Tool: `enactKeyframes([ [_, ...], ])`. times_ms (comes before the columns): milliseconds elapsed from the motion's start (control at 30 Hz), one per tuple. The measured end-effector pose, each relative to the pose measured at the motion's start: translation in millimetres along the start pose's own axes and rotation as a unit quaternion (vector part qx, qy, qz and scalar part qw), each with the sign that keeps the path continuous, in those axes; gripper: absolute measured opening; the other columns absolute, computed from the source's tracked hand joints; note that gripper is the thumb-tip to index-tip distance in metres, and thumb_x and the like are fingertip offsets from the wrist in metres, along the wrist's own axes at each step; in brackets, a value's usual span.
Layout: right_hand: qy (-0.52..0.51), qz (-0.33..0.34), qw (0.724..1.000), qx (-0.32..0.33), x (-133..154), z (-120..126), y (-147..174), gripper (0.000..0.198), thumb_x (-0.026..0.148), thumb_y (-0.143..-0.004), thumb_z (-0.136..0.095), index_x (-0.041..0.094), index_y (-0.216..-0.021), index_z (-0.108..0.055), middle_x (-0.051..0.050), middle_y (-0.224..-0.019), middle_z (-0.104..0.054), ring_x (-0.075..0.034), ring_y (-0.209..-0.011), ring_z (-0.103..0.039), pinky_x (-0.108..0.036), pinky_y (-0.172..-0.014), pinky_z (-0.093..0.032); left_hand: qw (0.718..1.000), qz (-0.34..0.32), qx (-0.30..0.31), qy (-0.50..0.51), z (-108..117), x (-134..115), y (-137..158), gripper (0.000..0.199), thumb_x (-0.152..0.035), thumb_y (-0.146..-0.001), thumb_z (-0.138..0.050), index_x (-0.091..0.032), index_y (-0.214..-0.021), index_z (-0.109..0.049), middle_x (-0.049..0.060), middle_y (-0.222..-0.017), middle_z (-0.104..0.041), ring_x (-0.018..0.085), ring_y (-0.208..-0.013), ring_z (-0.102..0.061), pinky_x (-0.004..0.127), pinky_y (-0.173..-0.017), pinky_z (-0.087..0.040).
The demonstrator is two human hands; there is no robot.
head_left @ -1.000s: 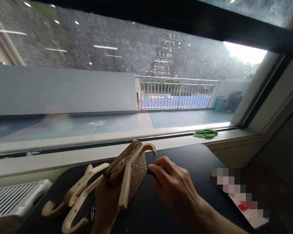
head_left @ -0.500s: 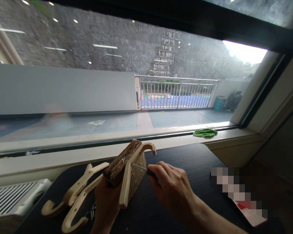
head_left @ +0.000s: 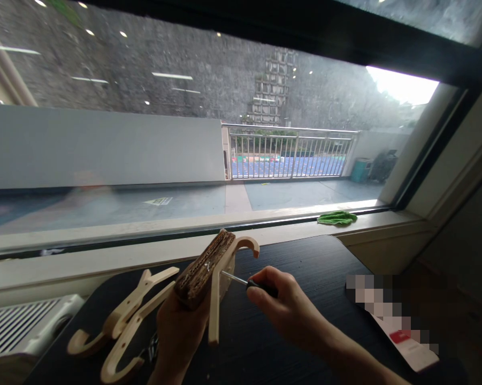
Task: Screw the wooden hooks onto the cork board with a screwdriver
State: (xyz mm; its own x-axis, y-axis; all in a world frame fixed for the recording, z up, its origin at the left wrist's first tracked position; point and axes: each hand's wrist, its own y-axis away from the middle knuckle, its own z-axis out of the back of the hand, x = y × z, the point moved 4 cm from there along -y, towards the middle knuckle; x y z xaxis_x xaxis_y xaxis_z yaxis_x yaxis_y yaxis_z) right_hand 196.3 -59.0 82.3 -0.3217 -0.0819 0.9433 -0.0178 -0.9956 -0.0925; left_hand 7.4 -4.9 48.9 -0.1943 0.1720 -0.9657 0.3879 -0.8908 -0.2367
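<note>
My left hand point(head_left: 180, 334) is wrapped round the lower end of a layered corrugated-cardboard block point(head_left: 211, 259), held tilted above the table. Against the block's right side rests a pale wooden hook point(head_left: 214, 310), its curved end at the top and its straight arm pointing down. My right hand point(head_left: 283, 302) grips a screwdriver point(head_left: 237, 279) with a black handle, and its metal shaft points left at the wooden hook near the bend. Whether the tip sits in a screw is too small to tell. Small shiny bits lie on the block's top edge.
Two more wooden hooks point(head_left: 124, 309) lie at the left of the dark table point(head_left: 305, 262), with dark small items point(head_left: 151, 348) beside them. A green cloth point(head_left: 337, 217) is on the windowsill. At left stands a white slatted unit point(head_left: 28, 326); a partly blurred card point(head_left: 415, 350) lies right.
My right hand and the screwdriver have shifted slightly right, and the grip has turned. The block and hook have rotated a little, the hook's straight arm now hanging more upright.
</note>
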Motion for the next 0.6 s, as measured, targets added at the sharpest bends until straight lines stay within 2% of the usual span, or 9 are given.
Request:
enactKeyframes([
  [133,-0.183,-0.111,0.972,0.095,-17,-9,-3,0.022,0.036,-0.080,-0.053,0.014,-0.083,-0.055,0.004,-0.064,-0.047,-0.004,-0.046,-0.030,-0.018,-0.042,-0.023,0.999,-0.027,0.009,-0.022,-1,-8,2,0.026,-0.031,-0.047,-0.073,-0.018,-0.066,-0.061,-0.002,-0.064,-0.066,0.024,-0.076,-0.065,0.030,-0.072,-0.054],
  [200,-0.178,-0.107,0.973,0.101,-19,-10,-4,0.022,0.036,-0.081,-0.051,0.015,-0.082,-0.054,0.004,-0.063,-0.047,-0.004,-0.045,-0.029,-0.018,-0.040,-0.021,0.999,-0.022,0.011,-0.030,-2,-5,1,0.028,-0.031,-0.047,-0.072,-0.018,-0.070,-0.062,-0.001,-0.068,-0.067,0.025,-0.077,-0.064,0.031,-0.073,-0.053],
  [267,-0.086,-0.052,0.993,0.066,-14,-6,-5,0.022,0.035,-0.083,-0.048,0.015,-0.080,-0.057,0.003,-0.063,-0.050,-0.005,-0.049,-0.035,-0.019,-0.044,-0.026,0.999,-0.005,0.022,-0.027,-3,0,0,0.032,-0.031,-0.048,-0.072,-0.018,-0.075,-0.063,0.000,-0.074,-0.068,0.025,-0.077,-0.064,0.031,-0.072,-0.052],
  [333,0.048,0.032,0.998,0.008,-5,-2,-4,0.021,0.032,-0.084,-0.047,0.016,-0.082,-0.061,0.001,-0.068,-0.054,-0.008,-0.058,-0.043,-0.021,-0.053,-0.034,0.999,0.012,0.028,-0.027,-4,4,0,0.036,-0.031,-0.047,-0.072,-0.017,-0.078,-0.064,0.001,-0.077,-0.069,0.024,-0.075,-0.064,0.030,-0.068,-0.052],
  [400,0.165,0.111,0.979,-0.039,5,0,0,0.017,0.027,-0.082,-0.051,0.019,-0.093,-0.061,-0.001,-0.080,-0.057,-0.011,-0.069,-0.051,-0.024,-0.065,-0.039,0.999,0.016,0.028,-0.029,-3,4,-1,0.039,-0.031,-0.045,-0.073,-0.016,-0.079,-0.064,0.001,-0.075,-0.069,0.023,-0.072,-0.064,0.028,-0.063,-0.051],
  [467,0.249,0.171,0.952,-0.057,11,-3,4,0.026,0.020,-0.081,-0.052,0.021,-0.106,-0.056,-0.002,-0.092,-0.058,-0.012,-0.075,-0.054,-0.025,-0.070,-0.040,0.999,0.014,0.029,-0.028,-2,2,-1,0.040,-0.032,-0.044,-0.074,-0.015,-0.079,-0.065,0.000,-0.070,-0.069,0.022,-0.069,-0.063,0.026,-0.059,-0.050],
  [600,0.374,0.266,0.885,-0.074,17,-8,8,0.029,0.011,-0.084,-0.046,0.021,-0.111,-0.052,-0.003,-0.094,-0.058,-0.013,-0.074,-0.054,-0.024,-0.065,-0.040,0.998,0.008,0.028,-0.053,0,8,-5,0.041,-0.034,-0.046,-0.074,-0.014,-0.080,-0.066,0.002,-0.067,-0.068,0.023,-0.066,-0.062,0.028,-0.054,-0.049],
])
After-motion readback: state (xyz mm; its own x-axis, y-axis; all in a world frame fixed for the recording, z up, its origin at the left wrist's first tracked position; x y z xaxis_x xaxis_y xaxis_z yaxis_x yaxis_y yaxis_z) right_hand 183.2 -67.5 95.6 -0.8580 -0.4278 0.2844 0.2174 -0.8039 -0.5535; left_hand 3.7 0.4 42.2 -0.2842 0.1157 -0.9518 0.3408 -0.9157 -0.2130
